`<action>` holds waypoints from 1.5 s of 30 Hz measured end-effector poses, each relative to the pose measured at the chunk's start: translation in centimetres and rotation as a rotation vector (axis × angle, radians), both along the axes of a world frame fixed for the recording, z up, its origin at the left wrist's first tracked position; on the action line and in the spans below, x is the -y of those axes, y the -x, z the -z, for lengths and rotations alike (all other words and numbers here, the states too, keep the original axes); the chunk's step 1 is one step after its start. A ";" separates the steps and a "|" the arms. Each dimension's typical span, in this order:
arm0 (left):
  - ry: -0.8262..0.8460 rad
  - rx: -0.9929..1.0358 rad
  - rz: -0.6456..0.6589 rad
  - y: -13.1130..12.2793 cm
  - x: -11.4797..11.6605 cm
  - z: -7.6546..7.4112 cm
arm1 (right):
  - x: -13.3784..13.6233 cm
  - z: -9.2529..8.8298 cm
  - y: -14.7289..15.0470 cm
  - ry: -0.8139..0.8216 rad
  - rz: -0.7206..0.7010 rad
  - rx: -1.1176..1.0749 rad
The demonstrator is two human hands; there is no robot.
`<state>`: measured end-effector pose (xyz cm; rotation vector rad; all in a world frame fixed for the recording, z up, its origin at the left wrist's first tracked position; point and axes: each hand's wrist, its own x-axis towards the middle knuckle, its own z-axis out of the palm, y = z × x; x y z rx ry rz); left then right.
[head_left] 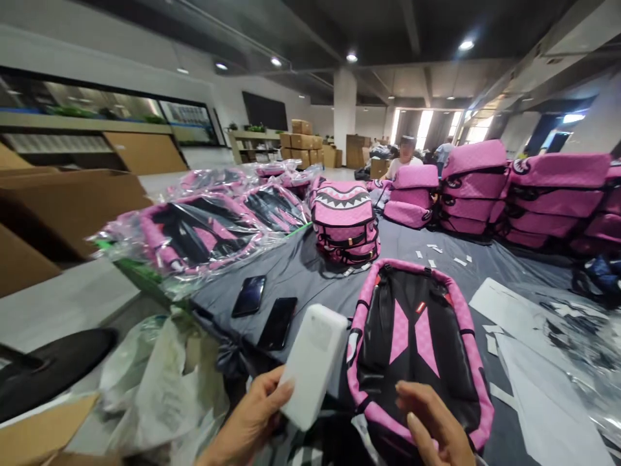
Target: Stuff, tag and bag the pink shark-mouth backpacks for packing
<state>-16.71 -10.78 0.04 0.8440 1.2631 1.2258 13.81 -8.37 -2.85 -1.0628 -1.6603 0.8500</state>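
Observation:
In my left hand [257, 414] is a white phone-like device [313, 362] with rounded corners, gripped by its lower left edge between thumb and fingers. Whether it is a phone in a case I cannot tell. My right hand [431, 421] is open, its fingers curved and apart, over the lower part of a pink and black backpack [405, 343]. The backpack lies with its padded back and straps facing up. Two dark phones lie on the cloth beyond my left hand, a farther phone [249, 296] and a nearer phone [278, 323].
Behind stands a pink shark-mouth backpack [345, 220]. Plastic-wrapped backpacks [204, 226] lie at left; stacked pink backpacks [473, 188] line the back right. White sheets [543, 388] and clear plastic [592, 349] lie at right. A person [405, 157] is beyond the table.

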 end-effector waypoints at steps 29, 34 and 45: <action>0.071 0.694 0.618 -8.4 -2.6 -0.8 | -6.6 -7.5 9.9 0.698 -0.520 -1.157; 0.002 0.822 0.621 -9.4 -2.8 -1.5 | -6.8 -7.7 9.6 0.725 -0.508 -1.161; 0.072 0.932 0.575 -9.5 -2.4 -1.1 | -7.5 -5.9 8.8 0.675 -0.383 -0.880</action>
